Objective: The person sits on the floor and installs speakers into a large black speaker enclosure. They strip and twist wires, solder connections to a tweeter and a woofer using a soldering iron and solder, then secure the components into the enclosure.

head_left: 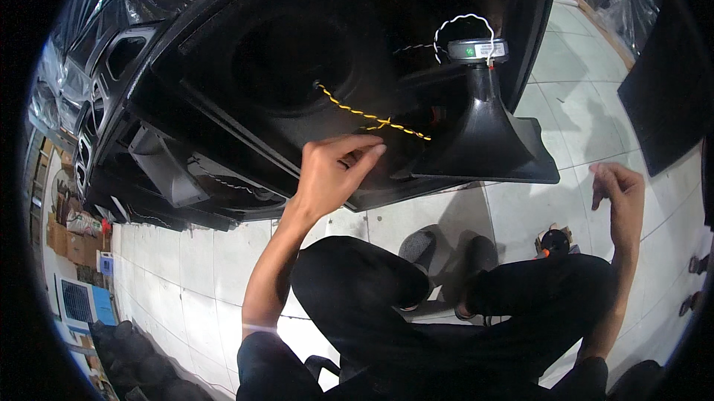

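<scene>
My left hand [335,170] is over the near edge of a large black speaker cabinet [245,122], thumb and forefinger pressed together. Whether something sits in that pinch is hidden. Just beyond the fingertips runs a twisted yellow-and-black wire [349,108], coming out of a hole in the cabinet, with a crossing near its middle. To its right, a black horn [487,129] stands flared end toward me, a round driver [476,51] at its far end. A white twisted wire [462,16] loops over the driver. My right hand [621,193] hangs over the floor, fingers loosely bent and apart, with nothing seen in it.
More black cabinets, one with a grey horn [167,163], stand at the left. An orange-and-black tool [554,242] lies on the white tiled floor [201,260] beyond my right knee. A dark panel [666,96] stands at the right. Cardboard boxes [74,241] sit far left.
</scene>
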The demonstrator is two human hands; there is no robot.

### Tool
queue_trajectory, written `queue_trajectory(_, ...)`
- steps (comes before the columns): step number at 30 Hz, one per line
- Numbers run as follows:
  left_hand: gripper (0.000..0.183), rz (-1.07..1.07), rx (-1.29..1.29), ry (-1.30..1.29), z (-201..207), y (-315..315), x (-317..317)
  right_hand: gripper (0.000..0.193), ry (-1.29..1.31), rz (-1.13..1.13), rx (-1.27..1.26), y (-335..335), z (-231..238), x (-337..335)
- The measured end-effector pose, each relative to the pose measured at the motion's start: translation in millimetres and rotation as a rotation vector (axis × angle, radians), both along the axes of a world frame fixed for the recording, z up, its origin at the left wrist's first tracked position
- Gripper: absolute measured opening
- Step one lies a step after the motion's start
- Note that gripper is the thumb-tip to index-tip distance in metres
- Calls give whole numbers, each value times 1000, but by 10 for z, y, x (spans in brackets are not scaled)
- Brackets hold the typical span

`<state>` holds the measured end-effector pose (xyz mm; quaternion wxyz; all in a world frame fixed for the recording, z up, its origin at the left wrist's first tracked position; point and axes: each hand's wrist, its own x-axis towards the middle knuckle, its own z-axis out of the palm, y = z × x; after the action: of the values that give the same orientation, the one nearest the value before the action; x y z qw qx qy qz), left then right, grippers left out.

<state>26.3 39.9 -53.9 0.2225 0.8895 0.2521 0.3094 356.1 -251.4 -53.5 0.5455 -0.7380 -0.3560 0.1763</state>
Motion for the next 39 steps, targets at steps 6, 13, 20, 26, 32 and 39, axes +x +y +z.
queue_trajectory(6,23,-145,-194,287,-373,119,174,19,32,120,-213,8,-73,-72)
queue_trajectory(13,23,-14,-460,683,-1381,486,289,23,35,213,-355,47,-115,-115)
queue_trajectory(20,28,-43,-546,653,-2135,348,257,27,-10,295,-489,46,-254,-6)
queue_trajectory(26,30,26,-354,753,-3093,227,-184,23,25,237,-433,-155,-520,86)
queue_trajectory(32,18,441,-436,316,-3122,-381,-1097,23,10,221,-578,-303,-617,322)
queue_trajectory(39,25,907,-441,264,-3329,-657,-2278,23,28,348,-650,-131,-479,412)
